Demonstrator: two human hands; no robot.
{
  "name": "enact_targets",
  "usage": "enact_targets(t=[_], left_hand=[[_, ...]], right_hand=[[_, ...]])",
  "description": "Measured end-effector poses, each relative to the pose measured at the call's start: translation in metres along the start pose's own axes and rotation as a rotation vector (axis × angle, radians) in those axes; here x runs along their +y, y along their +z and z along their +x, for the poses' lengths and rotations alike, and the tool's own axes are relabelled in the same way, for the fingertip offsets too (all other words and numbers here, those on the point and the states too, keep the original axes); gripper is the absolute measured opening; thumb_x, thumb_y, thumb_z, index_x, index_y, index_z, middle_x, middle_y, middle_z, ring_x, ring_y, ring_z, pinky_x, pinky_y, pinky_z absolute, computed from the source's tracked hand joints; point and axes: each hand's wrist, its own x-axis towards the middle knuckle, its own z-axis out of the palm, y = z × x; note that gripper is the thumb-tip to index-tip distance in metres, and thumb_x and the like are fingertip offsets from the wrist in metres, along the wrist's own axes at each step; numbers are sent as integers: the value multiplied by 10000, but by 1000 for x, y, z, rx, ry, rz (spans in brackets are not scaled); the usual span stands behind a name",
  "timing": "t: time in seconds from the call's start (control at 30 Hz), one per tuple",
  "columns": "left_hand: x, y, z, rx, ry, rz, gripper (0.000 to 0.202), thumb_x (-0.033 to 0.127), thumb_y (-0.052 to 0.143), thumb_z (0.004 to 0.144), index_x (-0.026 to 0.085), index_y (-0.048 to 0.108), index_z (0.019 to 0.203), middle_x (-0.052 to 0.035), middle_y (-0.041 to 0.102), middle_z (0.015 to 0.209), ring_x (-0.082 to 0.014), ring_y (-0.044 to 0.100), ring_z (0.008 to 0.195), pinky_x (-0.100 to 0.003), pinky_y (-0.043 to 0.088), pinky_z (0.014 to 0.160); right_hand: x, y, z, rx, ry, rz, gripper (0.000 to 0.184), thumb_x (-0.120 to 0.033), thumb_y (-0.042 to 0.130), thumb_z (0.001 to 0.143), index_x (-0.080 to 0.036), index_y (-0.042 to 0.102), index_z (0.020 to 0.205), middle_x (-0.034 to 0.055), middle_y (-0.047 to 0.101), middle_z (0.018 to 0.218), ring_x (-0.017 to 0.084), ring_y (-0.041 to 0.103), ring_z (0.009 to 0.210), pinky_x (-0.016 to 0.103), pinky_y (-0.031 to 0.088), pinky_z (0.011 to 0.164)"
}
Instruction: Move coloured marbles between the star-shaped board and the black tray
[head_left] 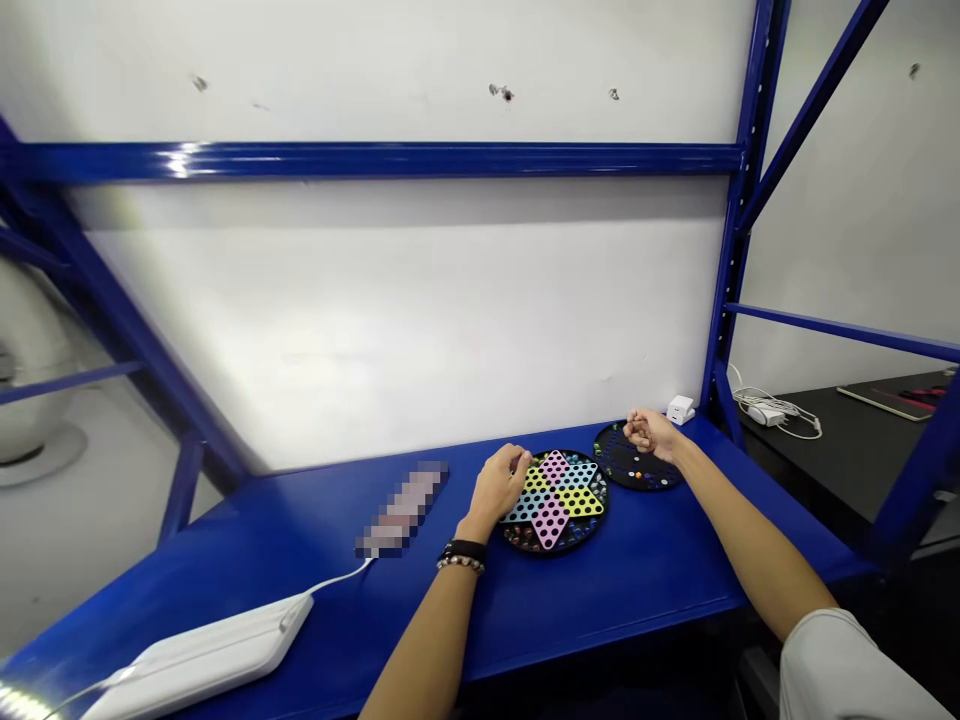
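Note:
A round Chinese checkers board [551,505] with a pink, yellow and light blue star lies on the blue table. Coloured marbles fill the spaces around its star. My left hand [499,485] is at the board's upper left edge, its fingers bent together; whatever the fingertips hold, if anything, is hidden. Behind and to the right is a round black tray [619,465] with small coloured pieces scattered on it. Over that tray hovers my right hand [651,433], fingers curled in toward the thumb. Anything within that grasp is too small to make out.
A white charger [680,409] stands at the back right corner. On the left lie a blurred-out flat object [403,510] and a white power strip [202,655] joined by a cable. Blue rack posts and a white wall bound the table [600,610].

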Motion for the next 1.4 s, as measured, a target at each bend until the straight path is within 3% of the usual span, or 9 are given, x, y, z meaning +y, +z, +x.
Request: enact_targets(t=[0.1, 0.2, 0.3, 0.47, 0.73, 0.9, 1.07, 1.27, 1.4], left_hand=[[0, 0, 0, -7, -1, -7, 361, 409, 368, 935, 212, 635, 794, -34, 655, 838, -178, 589, 775, -290, 437, 711], [-1, 1, 0, -4, -1, -5, 351, 404, 375, 930, 215, 637, 793, -31, 653, 833, -174, 584, 754, -288, 430, 692], [-1, 1, 0, -3, 6, -1, 355, 407, 378, 929, 213, 639, 786, -29, 652, 818, -171, 583, 741, -286, 427, 685], [1, 1, 0, -5, 11, -13, 361, 402, 380, 936, 206, 646, 787, -33, 659, 822, -173, 587, 747, -288, 433, 696], [-1, 2, -1, -12, 7, 7, 366, 412, 378, 935, 208, 643, 787, -35, 652, 809, -171, 581, 729, -284, 442, 688], [-4, 3, 0, -11, 11, 3, 371, 427, 375, 931, 211, 642, 790, -34, 650, 804, -171, 577, 717, -288, 446, 694], [-3, 3, 0, -14, 10, 4, 359, 417, 378, 931, 215, 637, 786, -26, 643, 792, -169, 568, 709, -283, 433, 679], [-3, 3, 0, -16, 14, 16, 348, 401, 382, 930, 216, 642, 792, -25, 634, 786, -169, 565, 716, -278, 426, 680], [-3, 3, 0, -16, 9, 0, 352, 415, 388, 931, 215, 644, 795, -27, 643, 793, -169, 569, 712, -274, 423, 668]], right_hand=[[5, 4, 0, -13, 44, -209, 170, -367, 414, 820, -208, 458, 780, -62, 471, 577, 59, 246, 389, 211, 161, 396], [12, 19, -3, -59, 0, -545, 187, -359, 548, 791, -191, 495, 728, -68, 431, 535, 70, 327, 442, 209, 226, 435], [15, 36, -8, -134, -44, -831, 152, -287, 658, 737, -176, 558, 766, -46, 513, 597, 92, 433, 540, 210, 297, 504], [14, 48, -12, -236, -82, -1142, 124, -275, 564, 847, -173, 611, 900, 17, 628, 770, 142, 546, 688, 231, 349, 593], [16, 50, -10, -246, -82, -1282, 172, -328, 519, 884, -187, 616, 863, 73, 671, 885, 196, 589, 781, 260, 368, 648], [18, 45, -5, -261, -93, -1056, 126, -264, 546, 858, -171, 565, 776, 15, 610, 718, 131, 508, 635, 227, 347, 588], [20, 34, 3, -6, -88, -802, 200, -134, 357, 856, -177, 551, 882, -28, 548, 637, 113, 473, 558, 216, 360, 562], [29, 39, 11, 218, -117, -997, 172, -205, 391, 893, -194, 555, 841, 66, 651, 858, 188, 585, 815, 268, 375, 698], [32, 51, 10, 131, -127, -1310, 234, -306, 345, 969, -205, 529, 1070, 113, 676, 1054, 232, 626, 922, 303, 377, 735]])
